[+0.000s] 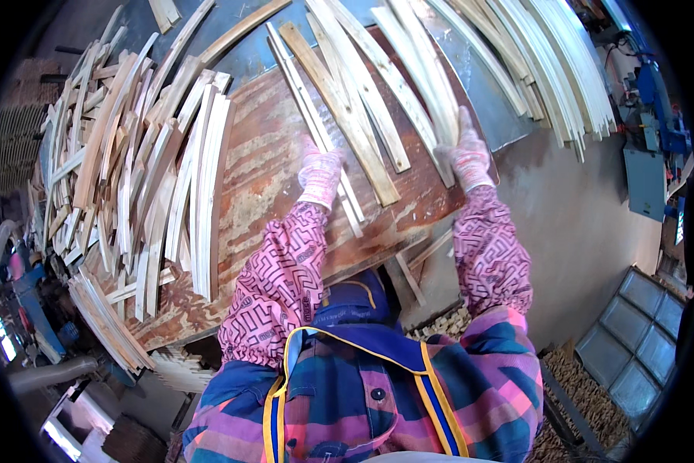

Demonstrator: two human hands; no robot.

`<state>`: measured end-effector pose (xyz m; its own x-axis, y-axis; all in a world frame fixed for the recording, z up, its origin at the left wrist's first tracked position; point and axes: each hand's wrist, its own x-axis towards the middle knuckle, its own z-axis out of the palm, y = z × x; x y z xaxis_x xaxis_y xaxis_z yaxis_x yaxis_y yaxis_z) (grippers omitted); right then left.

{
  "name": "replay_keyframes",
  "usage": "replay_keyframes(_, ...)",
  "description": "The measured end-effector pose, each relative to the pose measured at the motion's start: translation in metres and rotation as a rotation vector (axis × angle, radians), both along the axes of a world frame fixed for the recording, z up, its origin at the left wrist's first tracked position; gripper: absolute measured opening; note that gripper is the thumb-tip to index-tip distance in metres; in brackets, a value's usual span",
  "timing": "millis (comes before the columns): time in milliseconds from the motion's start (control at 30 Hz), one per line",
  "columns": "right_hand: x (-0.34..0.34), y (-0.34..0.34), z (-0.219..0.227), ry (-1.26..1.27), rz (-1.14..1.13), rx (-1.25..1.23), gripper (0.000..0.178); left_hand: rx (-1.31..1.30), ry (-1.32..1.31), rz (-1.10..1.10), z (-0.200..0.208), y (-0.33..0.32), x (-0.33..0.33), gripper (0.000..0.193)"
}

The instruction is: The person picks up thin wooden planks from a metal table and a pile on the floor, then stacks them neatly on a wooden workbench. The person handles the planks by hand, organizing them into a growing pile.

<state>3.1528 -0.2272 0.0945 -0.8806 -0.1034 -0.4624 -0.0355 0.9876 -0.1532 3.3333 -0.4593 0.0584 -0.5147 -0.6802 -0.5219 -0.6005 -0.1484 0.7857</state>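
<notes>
Several long pale wooden strips (351,92) lie fanned out over a worn brown board (254,154) in front of me. My left hand (321,174), in a pinkish work glove, is closed around a pair of thin wooden strips (301,96) whose near ends stick out past it. On the right, my right hand (470,158), gloved the same way, grips the near part of a broad pale strip (428,73), thumb pointing away from me. The fingers under that strip are hidden. Slight blur softens both gloves.
A jumbled heap of wooden strips (123,147) covers the table's left side. Another stack of long strips (555,69) lies at the far right on a grey metal surface (486,116). Blue machinery (652,100) and a grey panelled frame (633,324) stand at right.
</notes>
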Motion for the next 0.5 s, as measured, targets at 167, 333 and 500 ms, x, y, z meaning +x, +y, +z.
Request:
replay_keyframes(167, 0.021, -0.041, 0.001, -0.084, -0.033, 0.107, 0.115, -0.226, -0.428, -0.161, 0.019, 0.022, -0.061, 0.123)
replay_keyframes(333, 0.014, -0.038, -0.002, -0.085, -0.025, 0.077, 0.108, -0.123, -0.507, -0.116, 0.016, 0.026, -0.074, 0.130)
replay_keyframes(500, 0.004, -0.037, 0.001, -0.131, 0.024, 0.036, 0.120, -0.011, -0.005, -0.091, -0.028, -0.017, -0.026, 0.126)
